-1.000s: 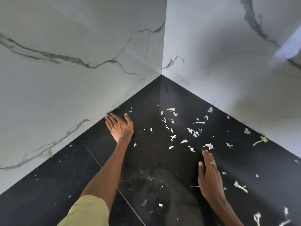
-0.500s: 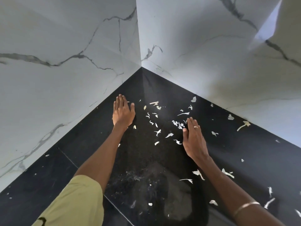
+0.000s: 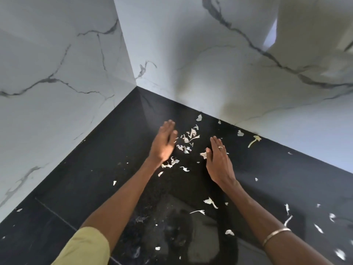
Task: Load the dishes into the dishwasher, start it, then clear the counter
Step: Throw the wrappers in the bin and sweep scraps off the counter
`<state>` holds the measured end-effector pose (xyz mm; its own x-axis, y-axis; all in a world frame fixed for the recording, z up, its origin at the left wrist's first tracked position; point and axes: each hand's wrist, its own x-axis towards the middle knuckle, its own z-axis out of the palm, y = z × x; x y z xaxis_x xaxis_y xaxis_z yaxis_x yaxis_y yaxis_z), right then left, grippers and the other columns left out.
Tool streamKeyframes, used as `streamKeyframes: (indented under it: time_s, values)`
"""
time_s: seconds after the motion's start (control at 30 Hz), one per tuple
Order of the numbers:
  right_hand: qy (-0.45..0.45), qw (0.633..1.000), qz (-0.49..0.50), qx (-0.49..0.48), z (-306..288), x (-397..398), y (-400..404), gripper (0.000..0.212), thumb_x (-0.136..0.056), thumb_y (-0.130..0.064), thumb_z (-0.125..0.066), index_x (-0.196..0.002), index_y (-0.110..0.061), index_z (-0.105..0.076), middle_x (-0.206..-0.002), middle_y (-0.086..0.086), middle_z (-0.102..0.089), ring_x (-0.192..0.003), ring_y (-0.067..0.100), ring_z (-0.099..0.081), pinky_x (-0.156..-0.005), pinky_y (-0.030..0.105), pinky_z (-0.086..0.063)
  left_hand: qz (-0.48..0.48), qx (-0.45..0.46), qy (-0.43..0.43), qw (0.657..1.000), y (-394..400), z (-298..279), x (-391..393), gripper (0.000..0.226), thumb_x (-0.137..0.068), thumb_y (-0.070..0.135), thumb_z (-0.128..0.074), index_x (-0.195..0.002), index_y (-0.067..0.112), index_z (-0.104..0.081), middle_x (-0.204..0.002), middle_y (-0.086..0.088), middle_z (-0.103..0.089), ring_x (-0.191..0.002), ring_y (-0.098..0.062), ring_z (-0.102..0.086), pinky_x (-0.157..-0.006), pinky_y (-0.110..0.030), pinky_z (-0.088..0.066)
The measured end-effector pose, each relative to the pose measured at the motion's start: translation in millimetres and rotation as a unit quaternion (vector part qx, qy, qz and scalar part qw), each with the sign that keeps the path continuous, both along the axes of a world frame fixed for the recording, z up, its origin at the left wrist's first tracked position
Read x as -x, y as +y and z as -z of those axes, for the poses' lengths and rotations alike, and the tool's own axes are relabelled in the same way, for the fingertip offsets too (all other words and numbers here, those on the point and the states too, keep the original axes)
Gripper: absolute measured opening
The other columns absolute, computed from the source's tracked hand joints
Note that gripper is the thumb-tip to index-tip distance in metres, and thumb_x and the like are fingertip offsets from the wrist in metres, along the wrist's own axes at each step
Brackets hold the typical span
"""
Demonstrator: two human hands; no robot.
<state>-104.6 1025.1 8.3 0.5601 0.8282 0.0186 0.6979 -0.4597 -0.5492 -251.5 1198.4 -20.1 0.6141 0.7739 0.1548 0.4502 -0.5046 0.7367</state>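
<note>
A black stone counter [image 3: 91, 178] runs into a corner between two white marble walls. Pale vegetable scraps [image 3: 188, 139] lie scattered over it, thickest in a small heap between my hands. My left hand [image 3: 163, 144] stands on its edge, fingers straight and together, just left of the heap. My right hand [image 3: 219, 161], with a ring on one finger, also stands edge-down to the heap's right, and a scrap touches its thumb side. Neither hand holds anything. No dishes or dishwasher are in view.
The left marble wall [image 3: 57, 83] and the right marble wall [image 3: 229, 64] close off the counter's far sides. More scraps [image 3: 210, 201] lie near my right forearm, others [image 3: 288, 220] at the right edge. One long peel [image 3: 253, 141] rests against the right wall.
Both hands have swung inward toward each other, turning from flat to edge-on. The scraps between them have been pushed into a tighter cluster near the corner.
</note>
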Motion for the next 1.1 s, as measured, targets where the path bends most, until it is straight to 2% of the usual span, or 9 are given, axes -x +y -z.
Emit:
streamKeyframes:
  time_s: [0.13,0.2,0.43,0.73,0.8,0.87,0.97,1.03,1.1]
  values:
    - [-0.003,1.0,0.012,0.006,-7.7,-29.9,1.6,0.053,-0.104,-0.026,-0.035,-0.154,-0.009,-0.023,-0.161,0.004,-0.021,-0.15,0.014,-0.011,-0.123,0.036,-0.015,-0.187,-0.035,0.102,0.976,39.8,-3.7,1.0,0.06,-0.103,0.044,-0.027,-0.151,0.008,-0.034,-0.159,-0.01,-0.028,-0.15,-0.027,-0.017,-0.124,-0.042,-0.011]
    - [-0.004,1.0,0.018,0.009,-8.3,-41.2,3.7,0.054,-0.104,-0.026,-0.034,-0.154,-0.009,-0.022,-0.161,0.004,-0.02,-0.15,0.014,-0.01,-0.123,0.036,-0.013,-0.204,-0.014,0.145,0.968,48.4,-1.3,-3.2,0.061,-0.104,0.042,-0.025,-0.153,0.006,-0.028,-0.162,-0.01,-0.022,-0.151,-0.027,-0.01,-0.124,-0.04,-0.006]
    - [0.004,0.999,0.044,0.015,-3.8,-77.4,4.8,0.054,-0.105,-0.028,-0.034,-0.154,-0.008,-0.022,-0.161,0.006,-0.02,-0.15,0.016,-0.01,-0.123,0.036,-0.013,0.028,-0.064,0.161,0.985,21.5,-2.3,-95.0,0.059,-0.105,0.042,-0.019,-0.156,0.012,-0.018,-0.162,-0.003,-0.013,-0.151,-0.016,-0.006,-0.124,-0.031,-0.003]
    - [-0.013,0.995,0.093,0.023,3.0,-113.3,-29.3,0.053,-0.103,-0.031,-0.037,-0.152,-0.012,-0.027,-0.159,0.006,-0.026,-0.149,0.018,-0.017,-0.121,0.04,-0.022,0.219,-0.17,0.199,0.94,-65.6,-5.3,-140.2,0.059,-0.104,0.043,-0.019,-0.156,0.013,-0.017,-0.163,-0.005,-0.014,-0.151,-0.015,-0.005,-0.123,-0.032,0.0]
    - [-0.006,0.995,0.096,0.027,5.7,-109.7,-34.8,0.054,-0.103,-0.033,-0.035,-0.153,-0.013,-0.026,-0.16,0.006,-0.025,-0.149,0.019,-0.018,-0.12,0.042,-0.023,0.264,-0.127,0.153,0.944,-105.9,-11.0,-134.7,0.057,-0.105,0.04,-0.024,-0.155,0.013,-0.022,-0.162,-0.004,-0.02,-0.151,-0.014,-0.01,-0.125,-0.035,-0.007]
    - [0.0,0.995,0.099,0.026,7.7,-108.2,-40.7,0.054,-0.104,-0.034,-0.034,-0.153,-0.014,-0.026,-0.16,0.007,-0.025,-0.148,0.021,-0.019,-0.119,0.044,-0.025,0.299,-0.017,0.085,0.95,-131.2,-17.3,-123.3,0.054,-0.106,0.036,-0.029,-0.154,0.013,-0.026,-0.161,-0.002,-0.025,-0.15,-0.01,-0.015,-0.124,-0.03,-0.01]
    - [-0.001,0.997,0.073,0.014,5.5,-100.7,-42.3,0.054,-0.104,-0.034,-0.034,-0.152,-0.012,-0.026,-0.159,0.008,-0.026,-0.148,0.021,-0.021,-0.118,0.045,-0.026,0.175,0.124,-0.033,0.976,-105.9,-16.6,-65.9,0.051,-0.102,0.037,-0.04,-0.145,0.01,-0.045,-0.153,-0.003,-0.041,-0.145,-0.01,-0.03,-0.123,-0.029,-0.015]
    - [-0.008,0.998,0.061,0.009,3.0,-93.1,-41.4,0.054,-0.104,-0.032,-0.035,-0.152,-0.01,-0.026,-0.159,0.008,-0.026,-0.148,0.021,-0.02,-0.119,0.044,-0.025,0.022,0.11,-0.063,0.992,-62.4,-11.0,-5.2,0.048,-0.098,0.038,-0.045,-0.134,0.008,-0.059,-0.143,-0.004,-0.052,-0.139,-0.015,-0.042,-0.121,-0.034,-0.023]
    - [-0.007,0.999,0.054,0.001,0.5,-84.5,-39.2,0.053,-0.104,-0.031,-0.035,-0.152,-0.01,-0.026,-0.159,0.007,-0.026,-0.148,0.02,-0.019,-0.119,0.042,-0.024,-0.104,0.066,-0.039,0.992,-18.9,-11.8,67.9,0.042,-0.099,0.033,-0.049,-0.131,0.009,-0.061,-0.141,-0.004,-0.054,-0.137,-0.019,-0.045,-0.12,-0.029,-0.023]
